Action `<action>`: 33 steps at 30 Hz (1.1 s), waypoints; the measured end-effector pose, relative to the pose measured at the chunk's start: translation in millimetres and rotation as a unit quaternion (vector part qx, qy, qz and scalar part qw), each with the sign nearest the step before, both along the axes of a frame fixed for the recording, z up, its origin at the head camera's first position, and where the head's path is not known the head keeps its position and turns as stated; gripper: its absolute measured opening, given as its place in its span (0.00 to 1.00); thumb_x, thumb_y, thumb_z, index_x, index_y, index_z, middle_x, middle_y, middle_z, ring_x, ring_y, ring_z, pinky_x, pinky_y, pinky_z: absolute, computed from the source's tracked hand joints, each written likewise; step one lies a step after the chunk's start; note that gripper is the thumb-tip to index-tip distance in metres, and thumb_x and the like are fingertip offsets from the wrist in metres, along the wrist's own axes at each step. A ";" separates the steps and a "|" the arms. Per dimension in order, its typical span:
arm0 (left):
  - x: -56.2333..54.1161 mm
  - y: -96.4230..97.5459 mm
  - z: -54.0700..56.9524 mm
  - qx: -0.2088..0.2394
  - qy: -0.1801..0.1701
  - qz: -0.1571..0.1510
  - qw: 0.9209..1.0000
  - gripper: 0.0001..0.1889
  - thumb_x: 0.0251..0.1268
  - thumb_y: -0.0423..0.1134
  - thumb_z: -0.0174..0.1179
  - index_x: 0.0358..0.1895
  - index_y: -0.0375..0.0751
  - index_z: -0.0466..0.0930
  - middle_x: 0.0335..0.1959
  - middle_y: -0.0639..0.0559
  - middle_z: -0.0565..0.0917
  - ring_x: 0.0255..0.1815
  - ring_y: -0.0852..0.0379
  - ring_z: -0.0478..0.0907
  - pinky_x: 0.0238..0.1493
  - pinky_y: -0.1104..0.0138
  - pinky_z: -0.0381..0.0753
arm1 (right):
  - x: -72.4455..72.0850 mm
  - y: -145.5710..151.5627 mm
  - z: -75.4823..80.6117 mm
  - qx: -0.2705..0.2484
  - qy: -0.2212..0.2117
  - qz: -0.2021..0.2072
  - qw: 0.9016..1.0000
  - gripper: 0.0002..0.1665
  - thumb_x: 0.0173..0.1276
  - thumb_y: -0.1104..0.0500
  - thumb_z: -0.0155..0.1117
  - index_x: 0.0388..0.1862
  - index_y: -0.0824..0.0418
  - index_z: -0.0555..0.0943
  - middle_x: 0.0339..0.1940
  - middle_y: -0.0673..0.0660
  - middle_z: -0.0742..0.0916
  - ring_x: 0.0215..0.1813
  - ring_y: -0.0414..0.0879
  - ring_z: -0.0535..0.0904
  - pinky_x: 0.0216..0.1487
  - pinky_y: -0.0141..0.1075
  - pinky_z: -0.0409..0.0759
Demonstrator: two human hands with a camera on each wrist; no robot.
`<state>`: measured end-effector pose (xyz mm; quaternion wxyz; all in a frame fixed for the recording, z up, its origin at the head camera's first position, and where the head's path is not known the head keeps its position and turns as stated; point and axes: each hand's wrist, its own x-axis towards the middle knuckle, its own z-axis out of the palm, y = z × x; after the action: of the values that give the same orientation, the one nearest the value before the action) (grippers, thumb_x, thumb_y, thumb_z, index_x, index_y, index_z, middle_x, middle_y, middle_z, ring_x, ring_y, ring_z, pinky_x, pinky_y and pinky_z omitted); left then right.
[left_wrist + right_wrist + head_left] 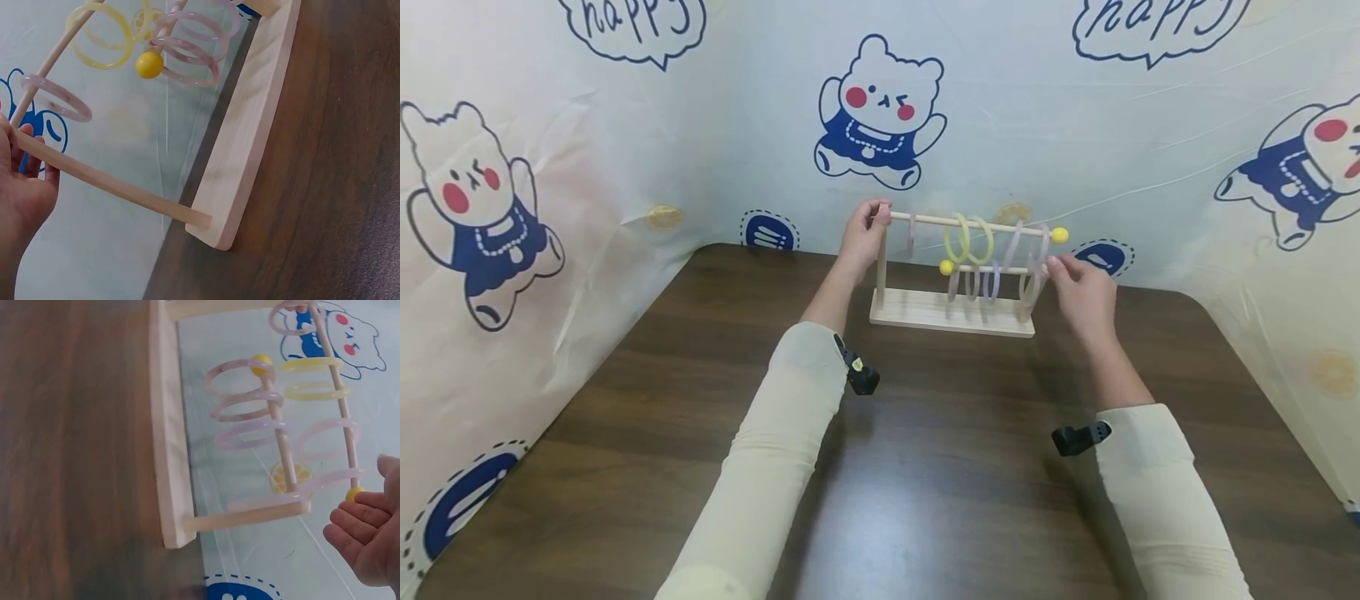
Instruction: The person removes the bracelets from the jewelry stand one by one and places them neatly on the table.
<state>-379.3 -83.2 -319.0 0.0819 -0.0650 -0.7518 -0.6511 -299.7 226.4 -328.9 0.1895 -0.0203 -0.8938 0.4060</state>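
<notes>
A wooden bracelet rack (955,312) stands on the table, with two horizontal bars on posts. My left hand (862,237) grips the top of its left post, thumb and fingers around the corner. Close to the yellow ball (1060,236) that ends the upper bar is my right hand (1086,300), its fingers extended in the right wrist view. Along the upper bar hang a pinkish ring (57,91), two yellow rings (103,65) and two pale pink rings (262,502). Several pinkish and lilac rings (250,445) hang from the lower bar, which ends in another yellow ball (149,64).
The dark wooden table (925,467) extends in front of the rack. A pale curtain (737,150) printed with cartoon bears surrounds it at the back and sides. Each wrist carries a small black camera, one on the left sleeve (805,367) and one on the right.
</notes>
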 end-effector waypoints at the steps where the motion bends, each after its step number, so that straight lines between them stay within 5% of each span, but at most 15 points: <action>1: 0.1 0.0 -0.6 0.003 0.000 0.001 1.000 0.22 0.69 0.51 0.45 0.60 0.44 0.68 0.54 0.49 0.73 0.55 0.55 0.69 0.57 0.63 0.66 | -1.8 -1.4 1.1 -0.017 -0.003 -0.005 1.000 0.34 0.68 0.38 0.50 0.60 0.64 0.73 0.57 0.64 0.77 0.59 0.56 0.72 0.54 0.48 0.71; 18: -2.1 0.4 -4.2 0.048 -0.011 -0.009 0.999 0.22 0.69 0.51 0.45 0.60 0.45 0.68 0.55 0.49 0.73 0.56 0.55 0.69 0.58 0.62 0.66 | -19.5 -12.0 10.8 -0.090 -0.068 -0.012 0.994 0.29 0.66 0.45 0.58 0.59 0.61 0.74 0.58 0.62 0.77 0.59 0.53 0.73 0.53 0.43 0.73; 33: -1.6 -1.2 -3.8 0.064 -0.016 -0.013 0.998 0.22 0.68 0.51 0.46 0.60 0.46 0.69 0.55 0.49 0.74 0.57 0.55 0.69 0.59 0.57 0.64 | -22.7 -12.2 9.9 -0.072 -0.048 -0.042 0.995 0.22 0.67 0.51 0.58 0.54 0.62 0.79 0.50 0.61 0.82 0.49 0.50 0.80 0.44 0.38 0.77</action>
<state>-380.9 -84.4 -322.7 0.0648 -0.0591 -0.7091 -0.6997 -322.4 214.2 -319.0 0.1613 -0.0905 -0.8686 0.4598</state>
